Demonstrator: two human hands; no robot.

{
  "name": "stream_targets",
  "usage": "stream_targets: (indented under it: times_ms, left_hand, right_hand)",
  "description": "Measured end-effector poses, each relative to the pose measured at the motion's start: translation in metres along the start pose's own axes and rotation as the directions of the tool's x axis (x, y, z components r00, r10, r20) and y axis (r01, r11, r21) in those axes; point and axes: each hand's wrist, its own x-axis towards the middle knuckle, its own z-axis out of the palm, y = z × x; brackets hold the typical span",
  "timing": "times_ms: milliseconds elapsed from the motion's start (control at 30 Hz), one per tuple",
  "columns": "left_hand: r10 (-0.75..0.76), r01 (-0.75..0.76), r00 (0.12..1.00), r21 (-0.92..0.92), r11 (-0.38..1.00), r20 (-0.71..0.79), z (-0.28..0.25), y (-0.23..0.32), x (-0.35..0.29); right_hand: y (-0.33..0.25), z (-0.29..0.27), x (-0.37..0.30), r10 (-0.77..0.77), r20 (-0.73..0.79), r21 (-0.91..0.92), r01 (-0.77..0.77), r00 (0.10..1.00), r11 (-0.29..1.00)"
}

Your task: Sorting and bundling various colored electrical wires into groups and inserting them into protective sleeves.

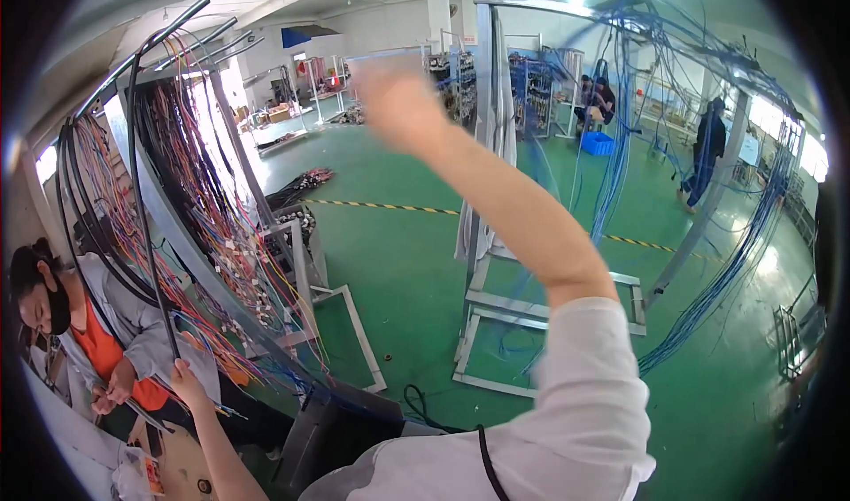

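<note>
My left hand (188, 386) is closed around the lower end of a long black cable (147, 240). The cable runs up from my fingers to the top bar of a metal rack (159, 178) and hangs over it. Bundles of red, black and multicoloured wires (190, 138) hang on the same rack, close to the cable. My right arm reaches up and forward, and my right hand (394, 103) is raised high in the middle of the view. Motion smears its fingers, so whether it holds anything cannot be made out.
At the left a co-worker (133, 324) handles dark cables with both hands. A second metal frame (485, 147) with blue wires (620, 147) stands to the right. A grey bin (332, 430) is close by me. Farther off are a blue crate (598, 143) and people.
</note>
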Motion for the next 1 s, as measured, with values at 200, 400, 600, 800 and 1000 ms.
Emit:
stream_targets:
  times_ms: [200,400,600,800,1000]
  left_hand:
    - [0.038,-0.038,0.999,0.022,0.999,0.000,0.005,0.004,-0.007]
    - [0.162,-0.184,0.980,0.212,0.960,0.117,0.030,0.000,-0.027]
    - [0.210,-0.271,0.954,0.320,0.908,0.212,0.041,-0.037,-0.069]
    - [0.107,-0.222,0.970,0.615,0.757,0.218,0.034,-0.015,-0.061]
    - [0.796,-0.814,0.574,0.020,0.581,0.193,0.117,0.231,-0.149]
  right_hand:
    - [-0.043,-0.059,-0.019,0.589,0.461,-0.168,-0.587,0.664,0.792]
    - [0.060,-0.042,-0.102,-0.103,0.303,-0.170,0.160,0.947,0.972]
    - [0.111,-0.118,-0.110,0.027,0.377,-0.438,0.153,0.926,0.886]
    - [0.079,-0.126,-0.140,0.272,0.344,-0.262,-0.186,0.899,0.947]
    - [0.014,-0.110,-0.140,0.005,0.085,-0.233,0.015,0.996,0.972]
